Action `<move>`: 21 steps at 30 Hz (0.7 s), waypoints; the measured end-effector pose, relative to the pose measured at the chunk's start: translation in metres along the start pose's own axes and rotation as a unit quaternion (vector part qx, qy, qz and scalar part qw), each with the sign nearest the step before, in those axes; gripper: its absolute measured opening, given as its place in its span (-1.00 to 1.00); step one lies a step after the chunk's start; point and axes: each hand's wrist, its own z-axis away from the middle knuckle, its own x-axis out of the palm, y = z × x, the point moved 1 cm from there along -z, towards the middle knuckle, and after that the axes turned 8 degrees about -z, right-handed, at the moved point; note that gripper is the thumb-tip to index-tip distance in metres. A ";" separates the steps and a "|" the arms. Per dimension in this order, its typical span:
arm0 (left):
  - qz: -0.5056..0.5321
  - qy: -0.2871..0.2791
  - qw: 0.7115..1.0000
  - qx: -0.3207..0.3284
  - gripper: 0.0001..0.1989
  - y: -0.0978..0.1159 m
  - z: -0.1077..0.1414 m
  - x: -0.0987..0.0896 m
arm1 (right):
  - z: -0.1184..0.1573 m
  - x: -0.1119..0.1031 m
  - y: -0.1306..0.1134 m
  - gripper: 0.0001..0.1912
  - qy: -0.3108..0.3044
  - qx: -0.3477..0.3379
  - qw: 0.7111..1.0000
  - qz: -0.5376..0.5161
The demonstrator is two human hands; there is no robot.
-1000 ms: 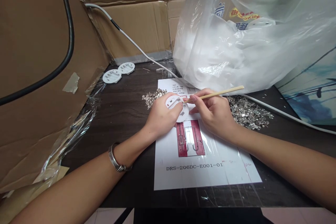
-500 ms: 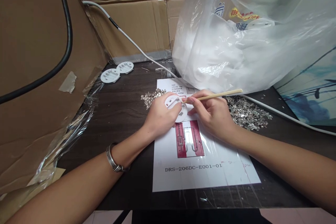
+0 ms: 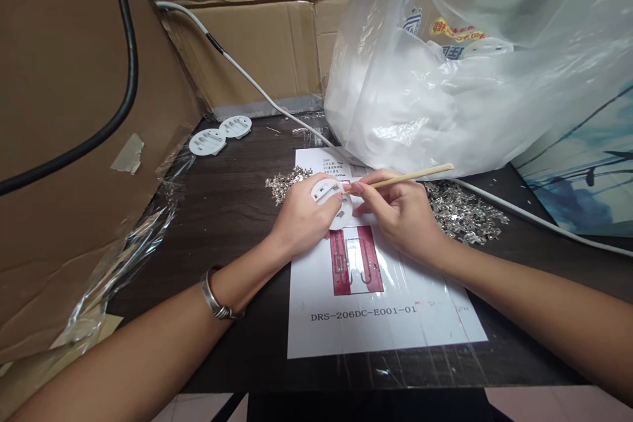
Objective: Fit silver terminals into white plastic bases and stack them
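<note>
The white disc point(image 3: 323, 192) is above the top half of the printed sheet point(image 3: 386, 326), pinched at its left side by the left hand point(image 3: 302, 216). The right hand point(image 3: 406, 214) grips a thin wooden stick point(image 3: 410, 176), its tip at the disc's face. The disc looks light, stiff and rather smooth, so its rim seems the best hold, away from the slots. Left of the sheet's top lies a small heap of metal pieces point(image 3: 287, 183); a larger metal pile point(image 3: 467, 214) lies to its right, below the plastic bag point(image 3: 420, 105).
</note>
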 end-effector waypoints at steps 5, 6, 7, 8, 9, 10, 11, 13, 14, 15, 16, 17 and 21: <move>0.006 -0.002 1.000 -0.008 -0.84 0.000 0.000 0.000 | 0.000 0.000 0.001 -0.73 -0.001 0.010 1.000 -0.013; 0.010 -0.001 1.000 -0.010 -0.85 0.000 0.001 -0.001 | 0.000 0.000 0.002 -0.72 0.001 0.016 1.000 -0.015; 0.016 0.000 1.000 -0.011 -0.85 0.000 0.001 -0.001 | 0.000 0.000 0.002 -0.71 0.005 0.023 1.000 -0.015; 0.023 0.001 1.000 -0.011 -0.85 0.000 0.001 -0.001 | 0.000 0.000 0.002 -0.68 0.008 0.028 1.000 -0.012; 0.030 0.003 0.999 -0.010 -0.85 0.001 0.002 -0.002 | 0.001 0.000 0.001 -0.66 0.011 0.029 0.999 -0.006; 0.038 0.002 0.999 -0.009 -0.84 0.002 0.002 -0.002 | 0.001 0.000 0.001 -0.63 0.016 0.027 1.000 0.002; 0.044 0.002 0.999 -0.008 -0.84 0.002 0.003 -0.002 | 0.001 0.000 0.000 -0.61 0.019 0.021 1.000 0.012; 0.052 0.001 0.999 -0.012 -0.83 0.004 0.003 -0.002 | 0.001 -0.001 -0.002 -0.58 0.021 0.011 0.999 0.025; 0.055 0.000 0.998 -0.015 -0.82 0.004 0.003 -0.002 | 0.001 -0.002 -0.002 -0.58 0.021 0.011 0.999 0.026; 0.057 -0.001 0.998 -0.020 -0.82 0.005 0.004 -0.002 | 0.001 -0.002 -0.002 -0.59 0.018 0.013 0.999 0.026; 0.058 -0.002 0.998 -0.024 -0.82 0.005 0.004 -0.002 | 0.001 -0.002 -0.001 -0.59 0.015 0.016 0.999 0.025; 0.057 -0.002 0.998 -0.027 -0.82 0.005 0.004 -0.002 | 0.001 -0.003 -0.001 -0.60 0.011 0.018 0.999 0.024; 0.050 0.005 0.999 -0.016 -0.83 0.004 0.003 -0.002 | 0.001 -0.003 0.002 -0.64 0.003 0.015 1.000 0.027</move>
